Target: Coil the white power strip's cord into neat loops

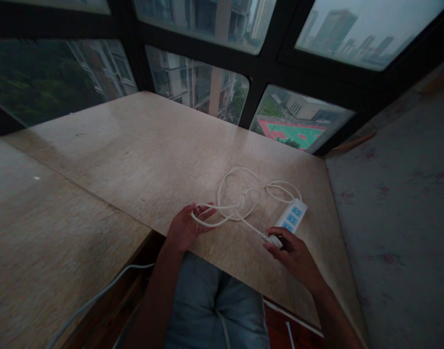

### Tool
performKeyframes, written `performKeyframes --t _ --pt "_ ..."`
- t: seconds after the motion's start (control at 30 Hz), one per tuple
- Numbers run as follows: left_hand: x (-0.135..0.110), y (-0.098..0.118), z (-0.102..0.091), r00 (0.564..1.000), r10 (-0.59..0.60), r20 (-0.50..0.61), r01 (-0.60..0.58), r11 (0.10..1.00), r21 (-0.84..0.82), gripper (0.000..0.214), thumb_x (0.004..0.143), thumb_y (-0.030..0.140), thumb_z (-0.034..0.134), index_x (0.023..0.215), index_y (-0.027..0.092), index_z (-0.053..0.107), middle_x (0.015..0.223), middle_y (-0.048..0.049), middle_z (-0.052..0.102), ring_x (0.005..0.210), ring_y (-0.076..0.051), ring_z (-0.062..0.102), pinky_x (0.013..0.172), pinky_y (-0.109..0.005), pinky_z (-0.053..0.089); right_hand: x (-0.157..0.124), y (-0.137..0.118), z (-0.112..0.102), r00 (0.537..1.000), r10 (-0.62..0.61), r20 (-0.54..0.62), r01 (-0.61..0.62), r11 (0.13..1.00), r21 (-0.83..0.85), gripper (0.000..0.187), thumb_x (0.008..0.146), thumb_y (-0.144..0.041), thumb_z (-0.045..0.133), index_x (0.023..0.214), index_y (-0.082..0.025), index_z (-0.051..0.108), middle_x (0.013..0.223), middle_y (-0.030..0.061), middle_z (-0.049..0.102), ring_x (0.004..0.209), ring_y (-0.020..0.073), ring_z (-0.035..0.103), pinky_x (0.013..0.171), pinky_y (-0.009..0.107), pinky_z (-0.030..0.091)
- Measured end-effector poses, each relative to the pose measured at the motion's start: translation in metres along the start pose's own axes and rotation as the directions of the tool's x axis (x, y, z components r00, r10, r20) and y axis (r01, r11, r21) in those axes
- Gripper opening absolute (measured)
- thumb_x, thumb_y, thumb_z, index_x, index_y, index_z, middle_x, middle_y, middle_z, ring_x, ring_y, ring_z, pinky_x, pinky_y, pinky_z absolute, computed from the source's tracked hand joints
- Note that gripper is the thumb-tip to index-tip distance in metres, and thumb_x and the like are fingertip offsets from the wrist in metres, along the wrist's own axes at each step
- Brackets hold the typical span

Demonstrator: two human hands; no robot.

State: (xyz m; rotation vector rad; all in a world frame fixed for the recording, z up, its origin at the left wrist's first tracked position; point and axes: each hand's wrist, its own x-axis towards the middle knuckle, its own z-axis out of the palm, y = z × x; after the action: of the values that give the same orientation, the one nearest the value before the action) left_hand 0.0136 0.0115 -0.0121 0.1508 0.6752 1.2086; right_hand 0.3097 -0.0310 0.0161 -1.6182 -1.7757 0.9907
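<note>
A white power cord [240, 169] lies in loose, crossing loops on the stone-look counter [164, 155]. My left hand [187, 228] holds one loop of the cord at its left end, with the fingers curled under it. Between the thumb and fingers of my right hand [293, 249] is the cord's white plug [274, 240]. Just beyond that hand sits the white power strip [299, 206] with blue sockets, its near end partly hidden by my fingers. The cord runs from the strip's far end through the loops to the plug.
Dark-framed windows [193, 39] border the counter's far side. A patterned wall [392, 218] stands at the right. A grey-blue cushion [214, 295] is below the front edge, and another white cable [105, 288] hangs at lower left beside a counter corner.
</note>
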Motion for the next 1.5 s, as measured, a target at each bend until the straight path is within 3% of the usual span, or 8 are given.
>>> performKeyframes --t 0.37,0.6,0.83,0.93,1.07,1.23,1.37,1.5 --pt "-0.01 -0.013 0.013 0.967 0.186 0.175 -0.186 0.982 -0.016 0.018 0.078 0.023 0.058 0.09 0.014 0.068 0.132 -0.0188 0.055 0.124 -0.04 0.049 0.065 -0.045 0.06 0.001 -0.014 0.039 0.997 -0.007 0.075 -0.003 0.991 0.134 0.038 0.087 -0.048 0.054 0.109 -0.021 0.07 0.108 0.0086 0.071 0.097 0.0238 0.065 0.082 0.035 0.051" --pt "-0.006 -0.019 0.007 0.941 0.333 0.057 -0.336 0.94 0.054 0.04 0.058 -0.006 0.072 0.087 0.019 0.061 0.111 -0.0082 0.065 0.104 -0.023 0.062 0.083 -0.036 0.057 0.013 -0.02 0.052 0.992 0.01 0.129 -0.031 0.986 0.162 0.037 0.089 -0.046 0.049 0.104 -0.021 0.071 0.089 0.0043 0.071 0.076 0.0181 0.063 0.068 0.028 0.049" --pt "0.007 -0.025 0.005 0.847 0.521 -0.105 -0.494 0.844 0.209 0.045 0.052 0.004 0.083 0.084 0.02 0.055 0.071 0.0055 0.061 0.065 -0.009 0.06 0.069 -0.022 0.051 0.013 -0.018 0.06 0.987 0.003 0.158 -0.024 0.991 0.13 0.032 0.088 -0.043 0.05 0.095 -0.02 0.071 0.095 0.0054 0.071 0.085 0.0202 0.064 0.075 0.03 0.048" --pt "0.01 -0.024 0.003 0.822 0.538 -0.186 -0.445 0.811 0.381 0.038 0.06 0.019 0.082 0.09 0.02 0.06 0.059 0.0074 0.057 0.053 -0.008 0.057 0.055 -0.018 0.046 0.011 -0.017 0.058 0.99 0.017 0.137 -0.031 0.994 0.101 0.033 0.085 -0.045 0.056 0.1 -0.02 0.071 0.1 0.0065 0.071 0.085 0.0208 0.064 0.076 0.032 0.049" --pt "0.008 -0.021 0.005 0.836 0.519 -0.176 -0.345 0.748 0.566 0.03 0.062 0.029 0.081 0.06 0.018 0.053 0.048 0.006 0.052 0.044 -0.01 0.055 0.049 -0.02 0.045 0.008 -0.019 0.053 0.999 -0.004 0.033 0.0 0.993 0.116 0.033 0.08 -0.044 0.064 0.104 -0.021 0.068 0.1 0.0068 0.07 0.083 0.0199 0.064 0.071 0.031 0.051" --pt "0.006 -0.026 0.011 0.832 0.524 -0.182 -0.277 0.677 0.681 0.036 0.063 0.028 0.079 0.052 0.019 0.046 0.042 0.0067 0.047 0.039 -0.013 0.057 0.042 -0.02 0.039 0.006 -0.037 0.055 0.989 0.014 -0.144 0.022 0.969 0.245 0.037 0.074 -0.042 0.072 0.101 -0.019 0.061 0.085 0.0043 0.067 0.075 0.0172 0.063 0.065 0.026 0.052" --pt "0.006 -0.035 0.013 0.843 0.484 -0.237 -0.246 0.737 0.63 0.032 0.068 0.029 0.071 0.048 0.019 0.047 0.036 0.0057 0.045 0.04 -0.015 0.058 0.044 -0.022 0.043 0.01 -0.061 0.071 0.963 0.006 -0.269 0.075 0.954 0.289 0.035 0.076 -0.041 0.071 0.101 -0.02 0.06 0.079 0.0011 0.062 0.066 0.014 0.059 0.061 0.025 0.051" --pt "0.003 -0.038 0.015 0.891 0.347 -0.293 -0.174 0.856 0.486 0.026 0.065 0.034 0.073 0.055 0.017 0.056 0.047 0.0022 0.058 0.046 -0.014 0.059 0.047 -0.022 0.045 0.015 -0.08 0.091 0.945 -0.214 -0.247 0.257 0.954 0.157 0.033 0.084 -0.036 0.065 0.113 -0.021 0.061 0.097 0.0058 0.063 0.082 0.0169 0.061 0.071 0.029 0.053"
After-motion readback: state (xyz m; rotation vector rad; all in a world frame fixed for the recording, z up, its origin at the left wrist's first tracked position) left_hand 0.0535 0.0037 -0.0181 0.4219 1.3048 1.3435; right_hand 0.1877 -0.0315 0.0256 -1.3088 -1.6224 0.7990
